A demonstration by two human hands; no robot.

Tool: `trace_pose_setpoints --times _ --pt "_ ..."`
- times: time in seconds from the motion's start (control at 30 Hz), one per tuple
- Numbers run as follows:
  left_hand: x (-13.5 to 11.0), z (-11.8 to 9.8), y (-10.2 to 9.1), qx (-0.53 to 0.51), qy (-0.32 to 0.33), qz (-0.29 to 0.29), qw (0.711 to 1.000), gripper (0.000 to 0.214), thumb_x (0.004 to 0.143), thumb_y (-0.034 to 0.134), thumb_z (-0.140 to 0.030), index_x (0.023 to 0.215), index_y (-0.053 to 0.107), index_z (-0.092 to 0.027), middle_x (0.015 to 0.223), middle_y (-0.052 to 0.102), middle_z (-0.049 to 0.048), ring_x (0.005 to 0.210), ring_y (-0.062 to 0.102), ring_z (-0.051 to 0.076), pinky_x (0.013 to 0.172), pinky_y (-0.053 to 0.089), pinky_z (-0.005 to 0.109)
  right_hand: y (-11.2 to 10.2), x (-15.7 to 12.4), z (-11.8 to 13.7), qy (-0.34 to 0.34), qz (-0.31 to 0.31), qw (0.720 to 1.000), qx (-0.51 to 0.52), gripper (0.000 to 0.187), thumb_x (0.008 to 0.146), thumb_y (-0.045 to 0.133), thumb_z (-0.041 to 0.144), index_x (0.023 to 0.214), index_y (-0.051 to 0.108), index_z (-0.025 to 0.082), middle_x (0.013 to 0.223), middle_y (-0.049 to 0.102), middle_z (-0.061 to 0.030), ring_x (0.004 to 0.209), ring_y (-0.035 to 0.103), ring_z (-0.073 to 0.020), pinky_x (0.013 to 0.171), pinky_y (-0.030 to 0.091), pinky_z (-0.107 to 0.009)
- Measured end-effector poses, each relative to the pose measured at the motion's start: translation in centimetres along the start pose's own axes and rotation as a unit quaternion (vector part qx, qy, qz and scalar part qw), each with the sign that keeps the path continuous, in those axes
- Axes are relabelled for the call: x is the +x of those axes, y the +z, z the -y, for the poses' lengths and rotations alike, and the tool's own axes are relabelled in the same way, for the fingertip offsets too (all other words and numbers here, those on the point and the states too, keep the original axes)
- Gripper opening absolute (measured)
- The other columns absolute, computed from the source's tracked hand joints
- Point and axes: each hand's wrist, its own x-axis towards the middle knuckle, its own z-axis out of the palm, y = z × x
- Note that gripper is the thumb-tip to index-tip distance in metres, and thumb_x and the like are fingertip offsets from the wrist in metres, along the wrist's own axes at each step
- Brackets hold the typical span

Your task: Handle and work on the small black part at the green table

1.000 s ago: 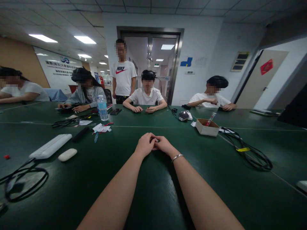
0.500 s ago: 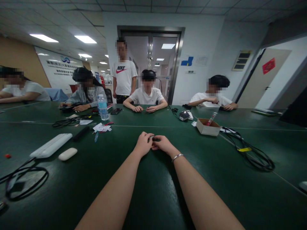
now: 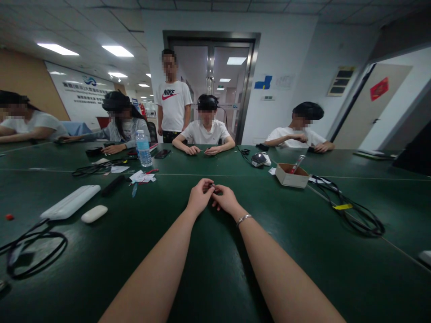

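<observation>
Grip pinched | left hand (image 3: 200, 196), right hand (image 3: 228, 199) | both on small object (image 3: 212, 185)

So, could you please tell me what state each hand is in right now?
Left hand: closed on a small dark object, too small to identify.
Right hand: partly curled, right up at that object; whether it also grips cannot be told.

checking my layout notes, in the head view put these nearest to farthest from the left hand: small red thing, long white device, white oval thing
1. White oval thing: left of the left hand, on the table.
2. Long white device: also left, just past the oval one.
3. Small red thing: far left, near the picture's edge.
</observation>
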Motion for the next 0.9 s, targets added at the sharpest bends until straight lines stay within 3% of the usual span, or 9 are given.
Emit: trace_pose_setpoints --times 0.3,0.47,0.67,0.9 --pt "0.6 1.7 -0.2 -0.071 -0.055 -0.037 0.995 0.019 0.073 0.066 -0.019 0.091 0.060 -0.017 0.095 0.066 0.0074 0.085 0.064 0.017 0.082 0.051 0.035 -0.5 0.4 -0.2 0.036 0.005 0.993 0.109 0.016 0.081 0.057 -0.001 0.093 0.059 0.009 0.070 0.060 -0.0016 0.050 0.064 -0.0111 0.044 0.056 -0.017" --pt "0.6 1.6 -0.2 -0.105 -0.045 -0.017 0.993 0.020 0.071 0.067 -0.017 0.091 0.062 -0.017 0.093 0.066 0.0068 0.087 0.064 0.017 0.086 0.051 0.035 -0.5 0.5 -0.3 0.034 0.012 0.993 0.112 0.018 0.078 0.062 -0.001 0.093 0.061 0.009 0.063 0.061 -0.0002 0.049 0.063 -0.0109 0.045 0.056 -0.016" --pt "0.5 1.4 -0.4 -0.051 -0.061 -0.018 0.997 0.017 0.074 0.065 -0.016 0.092 0.064 -0.016 0.094 0.067 0.0071 0.088 0.064 0.017 0.087 0.050 0.035 -1.0 0.6 -0.5 0.048 -0.005 0.985 0.168 0.021 0.075 0.066 -0.001 0.093 0.062 0.009 0.073 0.065 -0.0029 0.053 0.065 -0.0114 0.052 0.058 -0.018" --pt "0.6 1.4 -0.6 -0.029 -0.075 -0.029 0.996 0.016 0.078 0.061 -0.014 0.093 0.065 -0.016 0.096 0.068 0.0075 0.089 0.064 0.016 0.088 0.050 0.033 -1.6 0.4 -0.2 0.051 -0.014 0.968 0.247 0.014 0.085 0.056 0.004 0.097 0.061 0.010 0.084 0.066 -0.0083 0.062 0.068 -0.0148 0.062 0.060 -0.024"
